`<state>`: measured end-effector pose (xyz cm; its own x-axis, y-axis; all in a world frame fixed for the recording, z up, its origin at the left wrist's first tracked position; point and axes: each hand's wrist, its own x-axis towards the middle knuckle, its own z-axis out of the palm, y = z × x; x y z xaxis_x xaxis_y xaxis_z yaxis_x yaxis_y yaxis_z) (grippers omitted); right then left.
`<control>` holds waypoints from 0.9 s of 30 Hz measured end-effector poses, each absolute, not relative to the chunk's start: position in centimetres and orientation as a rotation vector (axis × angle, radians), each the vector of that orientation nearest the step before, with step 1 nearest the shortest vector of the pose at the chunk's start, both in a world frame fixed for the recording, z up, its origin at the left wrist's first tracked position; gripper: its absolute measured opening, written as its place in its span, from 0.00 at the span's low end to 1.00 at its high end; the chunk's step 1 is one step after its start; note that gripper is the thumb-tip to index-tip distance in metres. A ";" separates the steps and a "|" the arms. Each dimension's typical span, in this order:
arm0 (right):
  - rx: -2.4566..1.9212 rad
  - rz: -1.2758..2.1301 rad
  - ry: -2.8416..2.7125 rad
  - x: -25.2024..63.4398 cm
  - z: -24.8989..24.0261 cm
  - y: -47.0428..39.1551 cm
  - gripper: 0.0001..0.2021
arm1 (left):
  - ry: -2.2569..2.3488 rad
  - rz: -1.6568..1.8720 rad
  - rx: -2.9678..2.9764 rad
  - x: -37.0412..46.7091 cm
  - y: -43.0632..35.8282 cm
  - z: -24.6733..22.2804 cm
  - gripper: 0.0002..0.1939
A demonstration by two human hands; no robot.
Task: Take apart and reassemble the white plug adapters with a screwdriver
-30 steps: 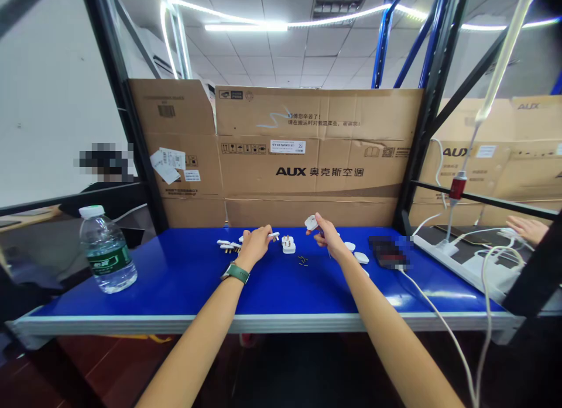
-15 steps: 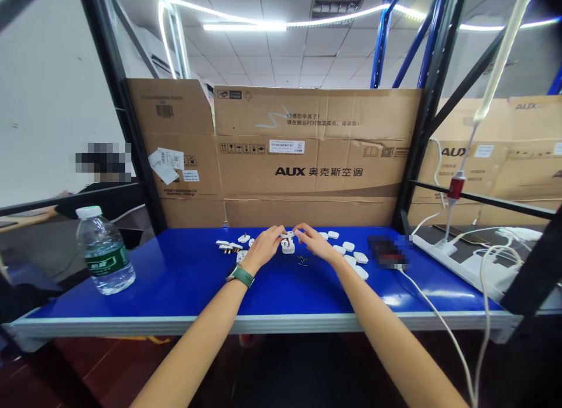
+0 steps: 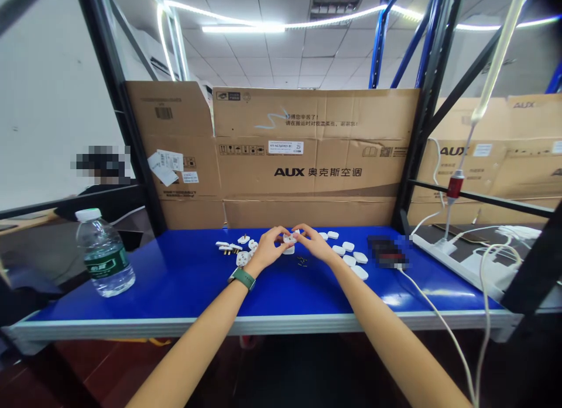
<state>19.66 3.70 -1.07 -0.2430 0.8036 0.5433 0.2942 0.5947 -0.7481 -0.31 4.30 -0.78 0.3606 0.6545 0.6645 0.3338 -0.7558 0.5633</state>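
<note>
Between the fingertips of both hands is a white plug part (image 3: pixel 290 239), tilted slightly. My left hand (image 3: pixel 268 249), with a green-strapped watch on its wrist, pinches it from the left. From the right, the closed fingers of my right hand (image 3: pixel 312 242) grip its edge. Just below the held piece a white plug housing (image 3: pixel 288 251) sits on the table, partly covered by it. Several small dark screws (image 3: pixel 302 261) lie right of that housing. White plug parts with brass pins (image 3: pixel 228 247) and a white socket-like piece (image 3: pixel 242 259) lie to the left.
Several white square covers (image 3: pixel 360 257) are spread right of my right hand. Beyond them lies a dark, blurred device (image 3: pixel 386 253) with a white cable (image 3: pixel 432 308). A water bottle (image 3: pixel 105 256) stands at the left. Cardboard (image 3: pixel 316 212) walls the blue table's back edge.
The white plug part between my hands has tilted and dropped lower, over the housing, hiding more of it. My fingers have closed further around it.
</note>
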 end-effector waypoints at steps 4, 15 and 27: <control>-0.984 0.738 -1.681 19.6 -0.3 3.2 0.23 | 0.884 1.422 2.235 -0.2 4.8 -1.3 0.20; -1.002 1.232 -1.668 19.8 -0.2 2.5 0.31 | 1.009 1.386 2.276 -0.5 4.9 -1.5 0.15; -0.971 1.272 -1.602 19.7 0.5 1.7 0.27 | 0.784 1.180 1.919 -0.1 5.4 -2.3 0.24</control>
<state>19.68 1.70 0.45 -0.3378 0.9293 0.1494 0.0656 0.1816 -0.9812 -0.09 5.41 -2.33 0.3903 0.7964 0.4620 0.1175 -0.5408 0.8329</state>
